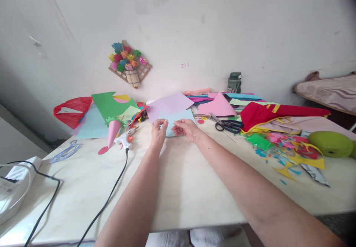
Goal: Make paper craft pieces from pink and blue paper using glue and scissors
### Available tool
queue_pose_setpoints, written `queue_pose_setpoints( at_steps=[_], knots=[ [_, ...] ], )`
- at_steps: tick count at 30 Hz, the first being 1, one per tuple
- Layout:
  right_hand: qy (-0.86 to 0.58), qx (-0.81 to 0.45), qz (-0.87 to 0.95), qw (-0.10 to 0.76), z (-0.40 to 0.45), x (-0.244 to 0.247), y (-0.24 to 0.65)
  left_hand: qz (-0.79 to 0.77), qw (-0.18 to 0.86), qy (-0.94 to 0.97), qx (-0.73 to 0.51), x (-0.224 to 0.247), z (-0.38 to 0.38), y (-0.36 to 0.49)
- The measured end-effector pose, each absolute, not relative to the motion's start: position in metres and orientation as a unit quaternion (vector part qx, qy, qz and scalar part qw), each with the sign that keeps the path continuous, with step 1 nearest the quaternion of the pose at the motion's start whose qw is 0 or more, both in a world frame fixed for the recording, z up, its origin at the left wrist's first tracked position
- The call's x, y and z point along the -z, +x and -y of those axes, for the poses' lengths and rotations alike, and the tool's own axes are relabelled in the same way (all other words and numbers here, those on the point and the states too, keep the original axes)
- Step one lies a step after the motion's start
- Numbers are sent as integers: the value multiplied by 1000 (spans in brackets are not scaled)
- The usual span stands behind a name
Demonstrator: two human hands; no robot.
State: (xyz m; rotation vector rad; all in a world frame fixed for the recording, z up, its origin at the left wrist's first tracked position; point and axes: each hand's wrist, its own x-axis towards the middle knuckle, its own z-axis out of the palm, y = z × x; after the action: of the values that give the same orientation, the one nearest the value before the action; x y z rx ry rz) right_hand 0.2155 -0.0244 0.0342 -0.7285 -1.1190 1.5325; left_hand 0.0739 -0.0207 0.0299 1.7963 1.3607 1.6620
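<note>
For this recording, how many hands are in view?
2. The left hand and the right hand are side by side at the light blue sheet, fingers bent. No other hand shows; anything pinched is too small to tell.

Bare hands (186, 128), bare forearms (140, 191); pale grey-and-white clothing (169, 239) over the legs

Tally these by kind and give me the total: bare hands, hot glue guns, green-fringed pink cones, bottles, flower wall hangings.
Bare hands: 2 (left hand, right hand)
Hot glue gun: 1
Green-fringed pink cone: 1
Bottle: 1
Flower wall hanging: 1
Total: 6
</note>
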Motion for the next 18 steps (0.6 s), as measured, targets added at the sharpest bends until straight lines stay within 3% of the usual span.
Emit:
queue_pose_setpoints(
  at_steps=[7, 14, 18],
  knots=[
    [-286, -651, 483, 512, 24, -32, 216, -396, 291, 616, -615, -33, 26, 77],
    [-286, -630, 472, 547, 21, -30, 215, -419, 265, 614, -614, -37, 25, 75],
    [-270, -636, 538, 483, 33, -42, 215, -471, 241, 587, -612, -40, 27, 66]
  ],
)
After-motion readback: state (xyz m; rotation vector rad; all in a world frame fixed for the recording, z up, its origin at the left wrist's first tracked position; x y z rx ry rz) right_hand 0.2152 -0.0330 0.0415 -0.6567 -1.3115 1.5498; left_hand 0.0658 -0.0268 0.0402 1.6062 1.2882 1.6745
